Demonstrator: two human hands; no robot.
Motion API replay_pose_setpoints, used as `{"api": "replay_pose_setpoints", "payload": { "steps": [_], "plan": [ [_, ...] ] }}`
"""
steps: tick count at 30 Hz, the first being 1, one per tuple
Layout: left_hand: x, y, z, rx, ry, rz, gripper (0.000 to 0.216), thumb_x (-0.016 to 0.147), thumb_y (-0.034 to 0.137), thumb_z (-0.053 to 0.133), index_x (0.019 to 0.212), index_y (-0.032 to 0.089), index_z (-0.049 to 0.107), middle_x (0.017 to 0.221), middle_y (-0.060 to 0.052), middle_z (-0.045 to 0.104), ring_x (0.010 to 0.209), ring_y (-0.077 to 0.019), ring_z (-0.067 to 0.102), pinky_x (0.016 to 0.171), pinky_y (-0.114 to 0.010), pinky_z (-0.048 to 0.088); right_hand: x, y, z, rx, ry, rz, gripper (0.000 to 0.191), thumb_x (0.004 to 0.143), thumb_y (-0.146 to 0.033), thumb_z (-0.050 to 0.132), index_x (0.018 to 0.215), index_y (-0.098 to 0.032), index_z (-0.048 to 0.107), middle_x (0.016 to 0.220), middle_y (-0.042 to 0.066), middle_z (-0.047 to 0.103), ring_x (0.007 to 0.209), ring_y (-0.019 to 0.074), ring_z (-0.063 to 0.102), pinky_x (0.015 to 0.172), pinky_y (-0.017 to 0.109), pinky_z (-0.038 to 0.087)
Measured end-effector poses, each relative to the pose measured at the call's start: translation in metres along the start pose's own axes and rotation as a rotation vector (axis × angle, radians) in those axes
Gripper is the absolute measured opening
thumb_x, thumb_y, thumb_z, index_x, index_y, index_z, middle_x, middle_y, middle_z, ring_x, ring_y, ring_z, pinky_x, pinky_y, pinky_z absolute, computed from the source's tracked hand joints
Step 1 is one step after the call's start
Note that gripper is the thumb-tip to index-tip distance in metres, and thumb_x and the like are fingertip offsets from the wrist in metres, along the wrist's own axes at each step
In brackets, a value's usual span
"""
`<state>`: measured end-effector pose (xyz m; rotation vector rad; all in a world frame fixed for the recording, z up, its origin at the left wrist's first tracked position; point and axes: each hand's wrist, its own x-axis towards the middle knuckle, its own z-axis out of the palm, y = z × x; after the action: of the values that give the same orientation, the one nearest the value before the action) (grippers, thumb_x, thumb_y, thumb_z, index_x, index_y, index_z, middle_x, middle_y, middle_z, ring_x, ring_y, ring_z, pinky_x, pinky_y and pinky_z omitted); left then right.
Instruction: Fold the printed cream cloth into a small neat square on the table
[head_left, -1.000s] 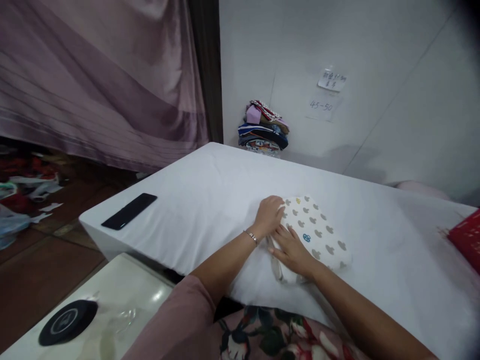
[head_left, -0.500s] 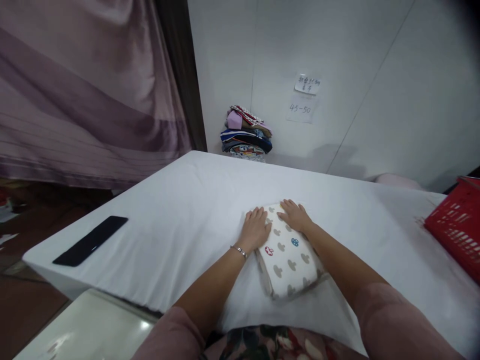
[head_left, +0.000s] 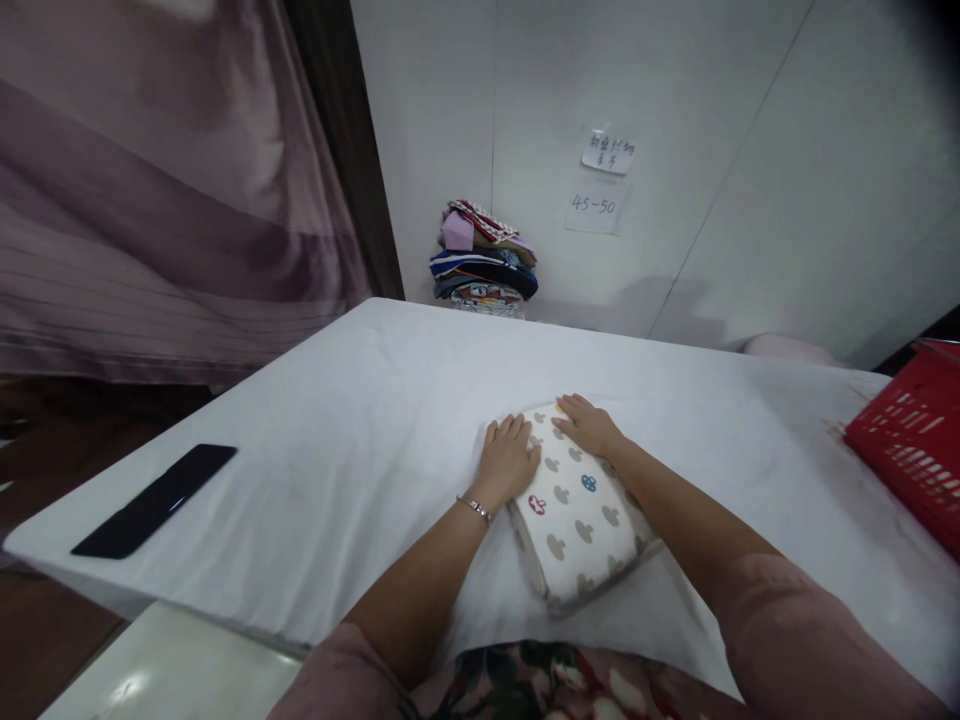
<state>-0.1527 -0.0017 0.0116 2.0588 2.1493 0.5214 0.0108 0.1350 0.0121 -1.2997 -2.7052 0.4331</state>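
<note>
A folded white cloth (head_left: 577, 520) printed with grey mushroom shapes lies on a table under a white sheet (head_left: 375, 420). My left hand (head_left: 508, 458) rests flat at the cloth's left edge, fingers stretched out, a thin bracelet on the wrist. My right hand (head_left: 589, 424) lies flat on the cloth's far end, fingers spread. Neither hand grips anything.
A black phone (head_left: 154, 499) lies near the table's left edge. A red plastic basket (head_left: 911, 440) stands at the right. A stack of folded clothes (head_left: 484, 258) sits against the white wall, below two paper notes (head_left: 600, 180). A purple curtain (head_left: 150, 180) hangs at the left.
A second ago both hands were at the cloth's near left edge; the cloth has since turned lengthwise away from me. My right hand moved to its far end. The view shifted right.
</note>
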Motion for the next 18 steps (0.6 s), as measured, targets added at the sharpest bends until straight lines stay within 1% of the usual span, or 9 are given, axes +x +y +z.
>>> {"api": "replay_pose_setpoints", "payload": {
  "steps": [3, 5, 8, 10, 12, 14, 16, 18],
  "plan": [
    [0.000, 0.000, -0.002, -0.029, -0.001, -0.008, 0.049, 0.090, 0.038, 0.037, 0.135, 0.021, 0.044, 0.147, -0.007, 0.038, 0.138, -0.0227, 0.026, 0.115, -0.044, 0.010, -0.002, 0.000, -0.010, 0.118, -0.004, 0.023, 0.058, 0.090, -0.055, 0.036, 0.140, -0.024, 0.041, 0.148, 0.005, 0.035, 0.140, 0.0255, 0.022, 0.112, 0.046, 0.023],
    [0.000, 0.001, -0.003, -0.046, 0.000, -0.016, 0.049, 0.089, 0.038, 0.038, 0.135, 0.021, 0.045, 0.147, -0.006, 0.038, 0.138, -0.0230, 0.026, 0.115, -0.045, 0.009, -0.008, 0.004, -0.020, 0.227, 0.034, 0.068, 0.058, 0.091, -0.055, 0.035, 0.140, -0.024, 0.042, 0.147, 0.004, 0.036, 0.139, 0.0250, 0.025, 0.112, 0.044, 0.025],
    [0.000, 0.001, -0.004, -0.062, 0.002, -0.016, 0.048, 0.089, 0.037, 0.038, 0.134, 0.022, 0.046, 0.146, -0.006, 0.038, 0.138, -0.0234, 0.027, 0.115, -0.046, 0.009, -0.028, 0.016, -0.033, 0.330, 0.102, 0.196, 0.058, 0.089, -0.055, 0.038, 0.139, -0.024, 0.042, 0.145, 0.005, 0.039, 0.134, 0.0258, 0.035, 0.109, 0.043, 0.031],
    [0.000, 0.001, -0.004, -0.070, 0.003, -0.009, 0.048, 0.088, 0.036, 0.038, 0.133, 0.021, 0.046, 0.146, -0.007, 0.039, 0.137, -0.0242, 0.027, 0.114, -0.047, 0.009, -0.047, 0.026, -0.037, 0.350, 0.069, 0.295, 0.061, 0.087, -0.055, 0.044, 0.138, -0.022, 0.044, 0.140, 0.008, 0.046, 0.127, 0.0276, 0.044, 0.106, 0.043, 0.035],
    [0.001, 0.001, -0.004, -0.070, 0.003, -0.004, 0.048, 0.088, 0.036, 0.038, 0.133, 0.021, 0.046, 0.146, -0.008, 0.039, 0.137, -0.0245, 0.027, 0.114, -0.047, 0.010, -0.067, 0.034, -0.037, 0.355, 0.006, 0.381, 0.064, 0.085, -0.054, 0.047, 0.138, -0.019, 0.044, 0.135, 0.011, 0.052, 0.121, 0.0290, 0.051, 0.102, 0.042, 0.039],
    [0.002, 0.001, -0.004, -0.061, -0.001, -0.001, 0.047, 0.089, 0.036, 0.037, 0.132, 0.021, 0.047, 0.146, -0.008, 0.039, 0.137, -0.0242, 0.027, 0.114, -0.047, 0.010, -0.086, 0.038, -0.033, 0.347, -0.021, 0.440, 0.068, 0.083, -0.055, 0.049, 0.138, -0.015, 0.044, 0.133, 0.014, 0.053, 0.119, 0.0301, 0.053, 0.100, 0.041, 0.041],
    [0.006, -0.001, -0.005, -0.056, -0.016, 0.005, 0.047, 0.089, 0.036, 0.037, 0.132, 0.021, 0.047, 0.146, -0.008, 0.038, 0.137, -0.0241, 0.027, 0.113, -0.047, 0.011, -0.102, 0.039, -0.028, 0.327, -0.003, 0.462, 0.069, 0.082, -0.058, 0.049, 0.135, -0.013, 0.049, 0.131, 0.015, 0.055, 0.118, 0.0314, 0.053, 0.100, 0.043, 0.041],
    [0.011, -0.005, -0.008, -0.065, -0.048, 0.023, 0.046, 0.088, 0.035, 0.038, 0.131, 0.021, 0.048, 0.146, -0.008, 0.038, 0.137, -0.0240, 0.027, 0.113, -0.047, 0.011, -0.114, 0.037, -0.023, 0.321, 0.030, 0.450, 0.067, 0.081, -0.061, 0.049, 0.130, -0.015, 0.055, 0.128, 0.015, 0.057, 0.117, 0.0326, 0.054, 0.098, 0.045, 0.042]
  ]
}}
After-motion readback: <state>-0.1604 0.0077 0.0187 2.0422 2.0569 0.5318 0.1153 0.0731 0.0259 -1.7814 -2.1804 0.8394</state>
